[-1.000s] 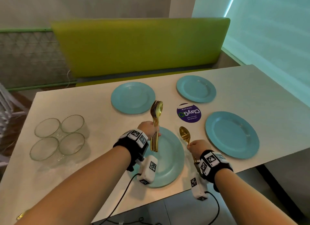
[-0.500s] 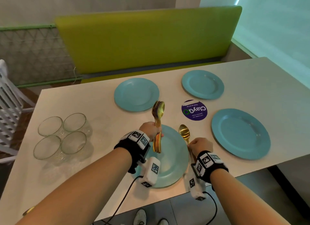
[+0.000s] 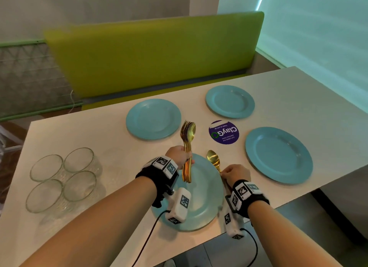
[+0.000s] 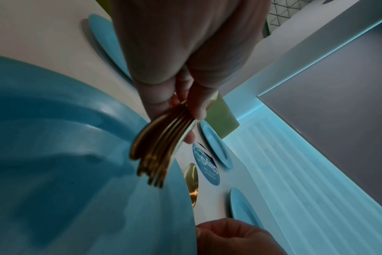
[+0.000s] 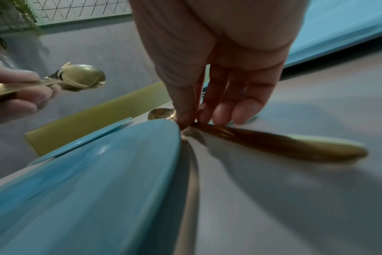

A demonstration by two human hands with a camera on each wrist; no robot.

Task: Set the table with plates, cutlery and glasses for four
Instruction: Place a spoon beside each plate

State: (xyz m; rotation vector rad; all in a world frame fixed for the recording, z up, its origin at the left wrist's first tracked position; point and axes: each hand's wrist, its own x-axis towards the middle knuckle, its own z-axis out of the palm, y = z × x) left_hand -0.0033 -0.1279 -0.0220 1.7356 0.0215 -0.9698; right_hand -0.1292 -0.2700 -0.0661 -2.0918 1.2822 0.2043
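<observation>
Four teal plates lie on the pale table (image 3: 79,131): a near plate (image 3: 201,203), a right plate (image 3: 278,155), a far left plate (image 3: 153,119) and a far right plate (image 3: 230,101). My left hand (image 3: 180,156) grips a bundle of gold cutlery (image 3: 188,143) upright over the near plate; its handles (image 4: 157,155) show in the left wrist view. My right hand (image 3: 236,174) pinches the handle of a single gold spoon (image 3: 213,159) lying just right of the near plate (image 5: 87,189); the spoon handle (image 5: 283,145) rests on the table.
Several clear glasses (image 3: 63,179) stand grouped at the table's left end. A round purple sticker (image 3: 224,132) sits between the plates. A green bench back (image 3: 155,55) runs behind the table. The near table edge passes under my wrists.
My right hand has lowered the single spoon beside the near plate. The left hand keeps the bundle over the plate. My head view shifted slightly.
</observation>
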